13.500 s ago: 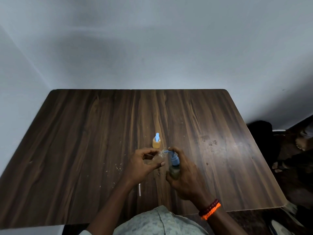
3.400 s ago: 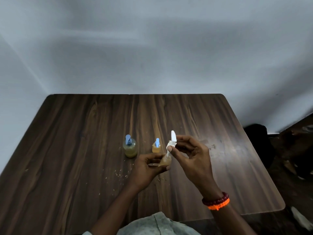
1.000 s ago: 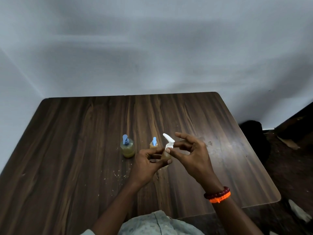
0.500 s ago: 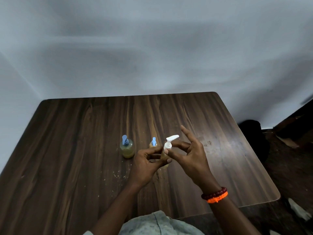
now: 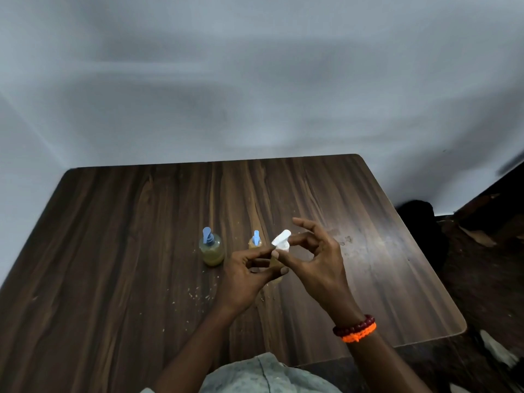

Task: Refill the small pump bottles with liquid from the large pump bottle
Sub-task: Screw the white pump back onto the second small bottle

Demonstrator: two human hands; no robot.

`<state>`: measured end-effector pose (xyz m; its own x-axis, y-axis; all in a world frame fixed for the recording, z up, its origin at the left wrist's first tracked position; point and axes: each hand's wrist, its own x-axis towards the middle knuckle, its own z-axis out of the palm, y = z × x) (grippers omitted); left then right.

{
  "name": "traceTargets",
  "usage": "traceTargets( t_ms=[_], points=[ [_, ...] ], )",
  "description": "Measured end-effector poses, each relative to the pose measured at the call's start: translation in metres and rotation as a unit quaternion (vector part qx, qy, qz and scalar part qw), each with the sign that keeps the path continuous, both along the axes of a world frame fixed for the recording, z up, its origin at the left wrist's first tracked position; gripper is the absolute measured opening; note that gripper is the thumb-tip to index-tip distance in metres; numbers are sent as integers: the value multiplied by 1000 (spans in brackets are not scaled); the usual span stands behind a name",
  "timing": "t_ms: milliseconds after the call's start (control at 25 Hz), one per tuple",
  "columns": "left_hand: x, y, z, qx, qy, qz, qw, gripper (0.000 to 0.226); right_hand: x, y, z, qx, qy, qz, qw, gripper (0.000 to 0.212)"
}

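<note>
- three pump bottles show near the middle of the frame: a large bottle (image 5: pixel 211 249) with a blue pump, a small bottle (image 5: pixel 255 241) with a blue pump to its right, and a held small bottle (image 5: pixel 275 264).
- the left hand (image 5: pixel 246 276) grips the held bottle's body, just above the wooden table (image 5: pixel 113 251).
- the right hand (image 5: pixel 312 262) pinches its white pump top (image 5: pixel 281 241) between thumb and finger.
- fingers hide most of the held bottle; its liquid level is hard to make out.
- two bracelets (image 5: pixel 355 331), dark red and orange, circle the right wrist.
- pale crumbs (image 5: pixel 198 295) dot the table.
</note>
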<state>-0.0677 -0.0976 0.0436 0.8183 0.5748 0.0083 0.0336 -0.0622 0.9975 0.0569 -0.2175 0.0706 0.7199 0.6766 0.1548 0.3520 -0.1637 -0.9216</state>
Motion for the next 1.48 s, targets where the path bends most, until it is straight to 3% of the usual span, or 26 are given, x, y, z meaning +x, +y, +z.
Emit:
traceTargets(
  t_ms=[200,400,480,680,920,1000,1120,1360,1480],
  points=[
    [1,0,1,-5,1,-6,1000,39,1,-2,-1,-19,3,34,999,103],
    [0,3,-3,-4,4,5,1000,43,5,-3,1,-8,0,11,1000,67],
    [0,-1,-2,7,5,4,1000,39,-2,0,-1,14,-5,1,1000,63],
    [3,2,4,-3,-2,6,1000,35,-3,-4,-4,7,26,22,999,106],
    [1,0,1,12,11,11,1000,41,3,-1,2,5,6,12,1000,67],
    [2,-2,4,17,14,8,1000,38,-2,2,3,9,-2,18,1000,68],
    [2,0,9,1,3,0,1000,35,0,-2,2,5,2,29,1000,86],
    [0,2,5,10,-7,19,1000,39,6,-4,9,-7,-13,17,1000,55],
    [0,-1,10,12,-13,7,1000,37,3,-2,9,4,3,20,1000,72]
  ],
)
